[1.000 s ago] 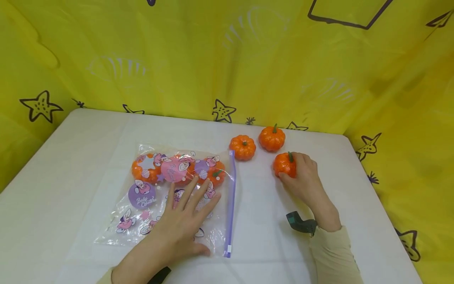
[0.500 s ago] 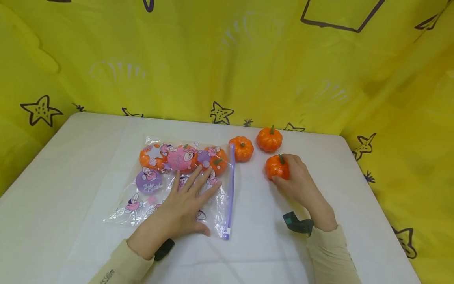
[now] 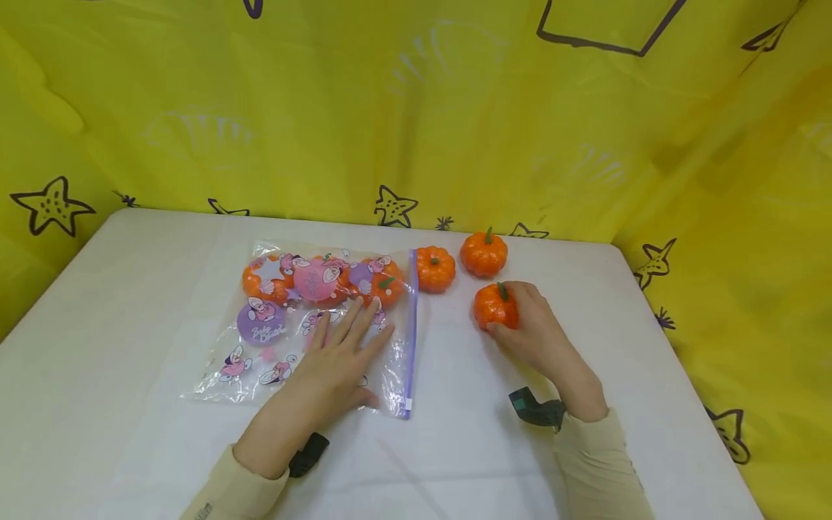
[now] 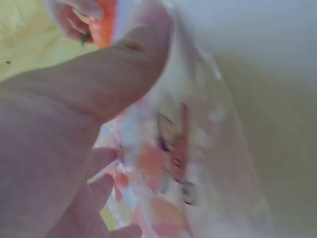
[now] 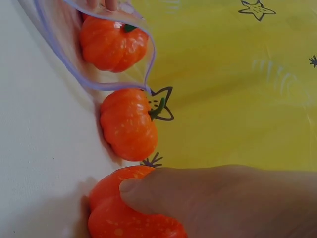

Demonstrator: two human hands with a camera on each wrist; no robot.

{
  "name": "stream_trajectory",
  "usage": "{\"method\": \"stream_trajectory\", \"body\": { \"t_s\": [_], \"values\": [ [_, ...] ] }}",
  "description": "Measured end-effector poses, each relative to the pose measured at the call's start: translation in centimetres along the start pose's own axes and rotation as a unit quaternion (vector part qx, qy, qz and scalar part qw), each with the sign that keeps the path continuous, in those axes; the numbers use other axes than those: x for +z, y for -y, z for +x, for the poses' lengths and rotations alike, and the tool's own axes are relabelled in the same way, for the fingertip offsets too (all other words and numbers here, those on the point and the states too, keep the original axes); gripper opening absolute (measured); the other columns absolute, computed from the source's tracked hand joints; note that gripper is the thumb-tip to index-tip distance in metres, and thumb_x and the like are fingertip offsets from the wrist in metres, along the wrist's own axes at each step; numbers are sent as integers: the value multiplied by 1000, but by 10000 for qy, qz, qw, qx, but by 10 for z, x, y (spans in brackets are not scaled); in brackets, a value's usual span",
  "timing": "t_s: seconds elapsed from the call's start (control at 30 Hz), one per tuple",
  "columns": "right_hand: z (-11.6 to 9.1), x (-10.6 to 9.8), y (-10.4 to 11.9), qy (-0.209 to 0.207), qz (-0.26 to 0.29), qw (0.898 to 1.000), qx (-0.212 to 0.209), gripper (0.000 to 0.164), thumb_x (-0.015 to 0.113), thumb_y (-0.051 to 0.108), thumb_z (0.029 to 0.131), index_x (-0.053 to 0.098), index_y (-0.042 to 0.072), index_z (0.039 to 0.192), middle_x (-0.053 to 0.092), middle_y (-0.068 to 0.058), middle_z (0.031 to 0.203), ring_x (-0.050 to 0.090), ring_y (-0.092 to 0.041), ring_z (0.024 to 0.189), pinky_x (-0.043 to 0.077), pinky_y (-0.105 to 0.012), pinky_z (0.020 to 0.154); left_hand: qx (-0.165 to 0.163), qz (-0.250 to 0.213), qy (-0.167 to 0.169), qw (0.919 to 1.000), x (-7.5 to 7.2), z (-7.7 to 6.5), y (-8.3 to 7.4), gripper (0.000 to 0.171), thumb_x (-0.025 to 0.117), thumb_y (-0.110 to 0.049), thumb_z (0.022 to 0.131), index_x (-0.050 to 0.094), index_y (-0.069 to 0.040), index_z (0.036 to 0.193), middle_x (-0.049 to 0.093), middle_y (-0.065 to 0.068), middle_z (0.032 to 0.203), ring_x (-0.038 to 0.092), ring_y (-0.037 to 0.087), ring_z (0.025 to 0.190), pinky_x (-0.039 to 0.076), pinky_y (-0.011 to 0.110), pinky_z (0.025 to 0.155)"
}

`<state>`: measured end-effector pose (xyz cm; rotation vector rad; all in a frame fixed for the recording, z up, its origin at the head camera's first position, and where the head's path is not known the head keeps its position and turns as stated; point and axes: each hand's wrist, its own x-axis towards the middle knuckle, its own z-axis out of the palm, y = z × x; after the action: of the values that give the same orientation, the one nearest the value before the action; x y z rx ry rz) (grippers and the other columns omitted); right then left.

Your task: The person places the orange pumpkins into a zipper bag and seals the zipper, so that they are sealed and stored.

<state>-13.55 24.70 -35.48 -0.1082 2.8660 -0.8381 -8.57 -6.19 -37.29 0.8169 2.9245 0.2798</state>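
Pumpkin (image 3: 492,309), glossy, orange and deeply ribbed, with a green stem (image 3: 503,291), sits in the grasp of the right hand (image 3: 536,332) in the head view, thumb on the near side and fingers round the far one. It is on the right of the table, near two loose pumpkins: an upright one (image 3: 484,256) behind it, and another (image 3: 436,270) close beside the purple zip edge (image 3: 412,339) of a clear plastic bag (image 3: 224,386). The bag lies flat, printed with pink figures, purple and pink discs and a pale star; three more pumpkins (image 3: 388,292) show in a row through its far part. The left hand (image 3: 331,379) rests on it with fingers spread, clenching nothing. Both sleeves (image 3: 601,462) are beige. The table (image 3: 455,448) is white, and a bright yellow curtain (image 3: 325,108) with dark starfish outlines rises behind and beside it.

The left wrist view is blurred: the left thumb stretches across the printed plastic, and an orange pumpkin shows in the other hand at the top.

In the right wrist view, the bag's purple-rimmed mouth gapes around one shiny pumpkin, a loose one is just outside, and the right thumb presses on the gripped pumpkin's pale-flecked skin.
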Motion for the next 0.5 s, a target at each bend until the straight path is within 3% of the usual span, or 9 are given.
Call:
{"method": "stream_trajectory", "body": {
  "t_s": [0.2,0.5],
  "values": [
    [0,3,6,55,-24,9999,-132,67,72,18,90,37,0,145,37,-22,149,38,-40,135,33,-60,115,251,-709,205,9970,6,0,-12,108,78,-56,75,21,-21,159,2,5,169,-2,28,156,2,60,123],
    [0,16,17,155,253,9982,-519,67,75,20,88,40,2,143,43,-17,147,43,-36,133,39,-57,113,193,-232,-182,9994,12,-3,-14,128,83,-65,61,17,-19,160,-7,6,169,-4,31,156,3,66,121]
  ]
}}
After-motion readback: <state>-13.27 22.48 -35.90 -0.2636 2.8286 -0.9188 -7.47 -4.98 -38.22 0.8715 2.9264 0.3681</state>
